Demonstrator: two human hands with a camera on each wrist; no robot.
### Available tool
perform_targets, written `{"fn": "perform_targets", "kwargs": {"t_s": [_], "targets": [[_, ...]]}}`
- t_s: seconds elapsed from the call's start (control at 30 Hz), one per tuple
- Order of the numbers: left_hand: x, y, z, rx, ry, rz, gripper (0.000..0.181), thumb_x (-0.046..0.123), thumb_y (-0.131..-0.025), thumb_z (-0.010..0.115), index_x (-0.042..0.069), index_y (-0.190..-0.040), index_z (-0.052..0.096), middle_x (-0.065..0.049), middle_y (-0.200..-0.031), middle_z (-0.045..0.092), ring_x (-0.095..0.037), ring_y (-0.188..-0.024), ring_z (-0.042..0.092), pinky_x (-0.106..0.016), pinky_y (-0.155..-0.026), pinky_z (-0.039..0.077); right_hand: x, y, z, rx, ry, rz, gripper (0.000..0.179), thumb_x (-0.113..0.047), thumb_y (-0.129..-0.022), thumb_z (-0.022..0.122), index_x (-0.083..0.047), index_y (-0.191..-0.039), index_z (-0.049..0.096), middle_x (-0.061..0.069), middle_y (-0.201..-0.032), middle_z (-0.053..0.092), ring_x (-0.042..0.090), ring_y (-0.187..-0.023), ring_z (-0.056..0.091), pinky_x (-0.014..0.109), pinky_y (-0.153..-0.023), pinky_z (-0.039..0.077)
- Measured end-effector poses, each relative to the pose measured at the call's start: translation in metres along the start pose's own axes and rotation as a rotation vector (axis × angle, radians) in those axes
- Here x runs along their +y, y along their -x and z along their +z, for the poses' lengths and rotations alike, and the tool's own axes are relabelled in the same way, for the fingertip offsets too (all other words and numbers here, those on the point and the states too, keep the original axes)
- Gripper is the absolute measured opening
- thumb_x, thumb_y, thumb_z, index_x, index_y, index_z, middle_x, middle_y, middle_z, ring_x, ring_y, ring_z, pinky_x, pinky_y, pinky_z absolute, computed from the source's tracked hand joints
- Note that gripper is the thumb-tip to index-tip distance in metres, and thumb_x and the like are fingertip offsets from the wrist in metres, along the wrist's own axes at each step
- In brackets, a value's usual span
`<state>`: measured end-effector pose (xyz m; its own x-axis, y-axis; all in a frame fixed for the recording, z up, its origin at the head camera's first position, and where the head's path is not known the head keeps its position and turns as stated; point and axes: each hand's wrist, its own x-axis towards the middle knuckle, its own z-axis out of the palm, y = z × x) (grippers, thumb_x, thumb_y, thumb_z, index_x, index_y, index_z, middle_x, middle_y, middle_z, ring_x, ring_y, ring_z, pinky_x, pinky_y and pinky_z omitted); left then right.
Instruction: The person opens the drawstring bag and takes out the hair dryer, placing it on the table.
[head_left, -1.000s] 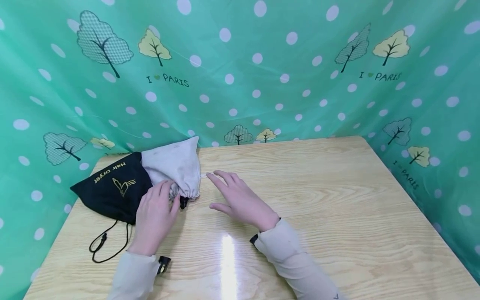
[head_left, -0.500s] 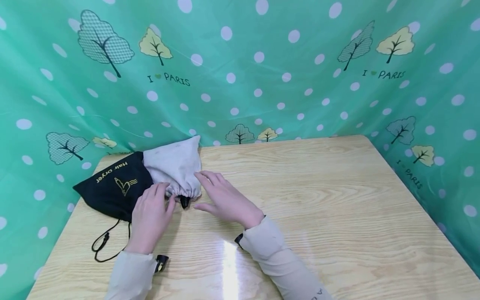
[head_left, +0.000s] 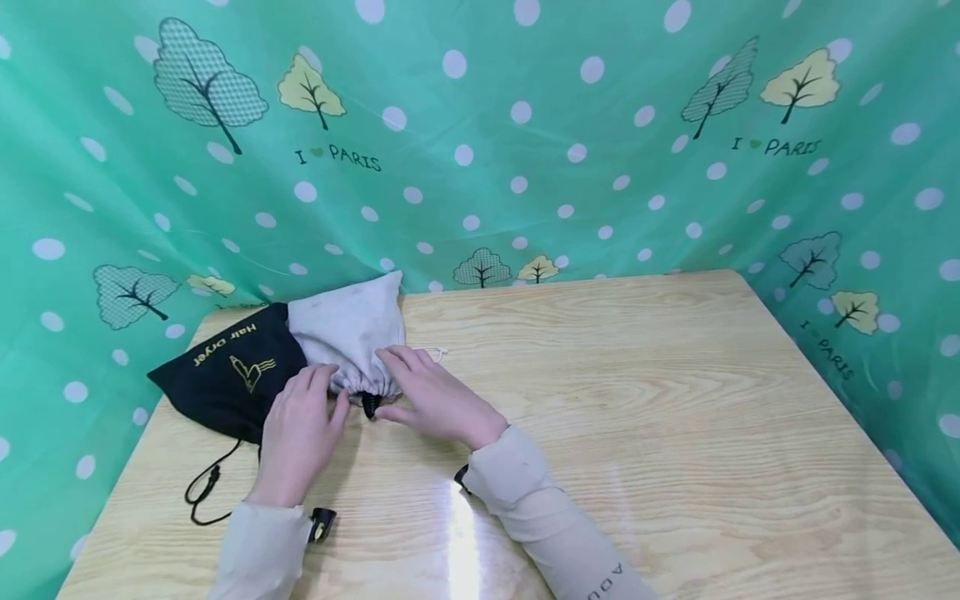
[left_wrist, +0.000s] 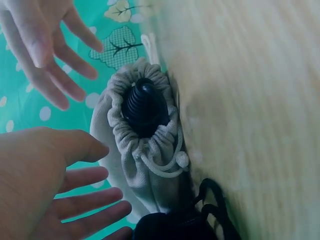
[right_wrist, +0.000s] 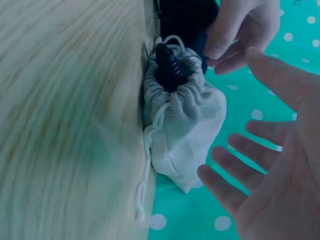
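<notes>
A light grey drawstring pouch [head_left: 348, 325] lies at the back left of the table, its gathered mouth toward me. Out of that mouth pokes a black ribbed piece [left_wrist: 145, 107], like a cord's strain relief; the rest is hidden inside. My left hand [head_left: 300, 429], fingers spread, is at the left of the mouth. From the right, my right hand [head_left: 442, 400] reaches over the pouch's edge, fingers extended and thumb apart. Both wrist views show the hands with nothing in them. A white drawstring [right_wrist: 145, 175] trails from the pouch's side.
Left of the grey pouch lies a black drawstring bag [head_left: 232, 375] printed "Hair Dryer" in gold, with its black cord [head_left: 201, 500] looped on the wooden table [head_left: 637, 400]. A green dotted curtain [head_left: 480, 167] hangs behind and at the sides.
My right hand has moved left, from beside the grey pouch to its mouth. The left hand has drawn slightly off the mouth's left side. The pouch stays in place.
</notes>
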<state>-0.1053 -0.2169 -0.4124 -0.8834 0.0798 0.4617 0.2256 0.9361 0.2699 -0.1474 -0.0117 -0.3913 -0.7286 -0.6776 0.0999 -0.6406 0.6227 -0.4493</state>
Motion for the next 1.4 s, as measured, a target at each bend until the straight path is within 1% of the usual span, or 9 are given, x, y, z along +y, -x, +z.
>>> {"fn": "perform_targets", "kwargs": {"t_s": [0.07, 0.27, 0.43, 0.6, 0.73, 0.9, 1.07, 1.23, 1.4], "targets": [[0.000, -0.001, -0.002, -0.006, 0.009, -0.008, 0.032, 0.009, -0.089, 0.068, -0.005, -0.118, 0.061, -0.024, -0.116, 0.062, -0.045, -0.106, 0.058, -0.060, -0.087, 0.047, 0.001, -0.004, 0.002, 0.000, 0.009, -0.009, 0.078, -0.044, -0.097, 0.060, -0.007, -0.157, 0.025, 0.010, -0.158, 0.034, 0.023, -0.144, 0.035, 0.033, -0.120, 0.030], [0.001, -0.007, -0.007, -0.065, 0.040, -0.070, 0.034, 0.011, -0.092, 0.066, -0.003, -0.122, 0.060, -0.023, -0.121, 0.061, -0.045, -0.107, 0.059, -0.061, -0.081, 0.049, 0.006, -0.012, 0.005, 0.005, 0.015, -0.035, 0.074, -0.040, -0.098, 0.061, -0.011, -0.157, 0.027, 0.007, -0.158, 0.034, 0.023, -0.144, 0.035, 0.034, -0.120, 0.030], [0.000, -0.009, -0.006, -0.127, 0.052, -0.125, 0.038, 0.015, -0.095, 0.064, -0.002, -0.128, 0.057, -0.024, -0.126, 0.059, -0.044, -0.114, 0.058, -0.062, -0.084, 0.049, 0.010, -0.016, 0.010, -0.001, 0.020, -0.065, 0.072, -0.036, -0.098, 0.063, -0.012, -0.157, 0.028, 0.008, -0.160, 0.033, 0.024, -0.145, 0.034, 0.036, -0.120, 0.030], [0.001, -0.011, -0.003, -0.144, 0.055, -0.158, 0.038, 0.017, -0.096, 0.062, 0.000, -0.130, 0.057, -0.024, -0.127, 0.059, -0.043, -0.116, 0.057, -0.062, -0.086, 0.048, 0.014, -0.017, 0.014, -0.019, 0.029, -0.086, 0.071, -0.032, -0.098, 0.063, -0.015, -0.158, 0.027, 0.008, -0.161, 0.030, 0.025, -0.146, 0.032, 0.037, -0.120, 0.029], [0.004, -0.014, 0.002, -0.173, 0.070, -0.138, 0.040, 0.016, -0.096, 0.061, -0.002, -0.131, 0.057, -0.026, -0.128, 0.059, -0.046, -0.117, 0.056, -0.063, -0.089, 0.047, 0.017, -0.016, 0.016, -0.036, 0.013, -0.067, 0.073, -0.029, -0.097, 0.064, -0.016, -0.158, 0.025, 0.008, -0.162, 0.029, 0.023, -0.147, 0.031, 0.037, -0.121, 0.026], [0.004, -0.015, 0.009, -0.197, 0.076, -0.127, 0.039, 0.016, -0.097, 0.060, -0.005, -0.130, 0.057, -0.029, -0.128, 0.059, -0.046, -0.120, 0.054, -0.062, -0.097, 0.044, 0.019, -0.016, 0.018, -0.044, 0.000, -0.082, 0.074, -0.027, -0.098, 0.063, -0.014, -0.159, 0.023, 0.005, -0.158, 0.037, 0.019, -0.145, 0.036, 0.031, -0.121, 0.025], [0.003, -0.014, 0.014, -0.184, 0.080, -0.079, 0.035, 0.013, -0.097, 0.056, -0.008, -0.126, 0.059, -0.029, -0.124, 0.061, -0.047, -0.121, 0.051, -0.061, -0.102, 0.041, 0.019, -0.017, 0.021, -0.047, 0.000, -0.088, 0.074, -0.025, -0.098, 0.063, -0.013, -0.159, 0.022, 0.004, -0.155, 0.042, 0.019, -0.142, 0.040, 0.029, -0.120, 0.027], [0.003, -0.013, 0.018, -0.160, 0.069, -0.041, 0.031, 0.010, -0.096, 0.055, -0.008, -0.121, 0.062, -0.028, -0.122, 0.063, -0.048, -0.125, 0.047, -0.063, -0.105, 0.034, 0.020, -0.018, 0.022, -0.048, -0.013, -0.090, 0.073, -0.024, -0.098, 0.063, -0.013, -0.158, 0.023, 0.004, -0.153, 0.045, 0.018, -0.140, 0.043, 0.028, -0.119, 0.029], [0.004, -0.013, 0.019, -0.172, 0.070, -0.015, 0.028, 0.010, -0.095, 0.054, -0.005, -0.117, 0.062, -0.025, -0.121, 0.064, -0.047, -0.124, 0.047, -0.063, -0.105, 0.034, 0.020, -0.018, 0.020, -0.074, -0.017, -0.064, 0.069, -0.024, -0.100, 0.061, -0.008, -0.157, 0.026, 0.007, -0.153, 0.044, 0.019, -0.141, 0.041, 0.026, -0.119, 0.028]]}}
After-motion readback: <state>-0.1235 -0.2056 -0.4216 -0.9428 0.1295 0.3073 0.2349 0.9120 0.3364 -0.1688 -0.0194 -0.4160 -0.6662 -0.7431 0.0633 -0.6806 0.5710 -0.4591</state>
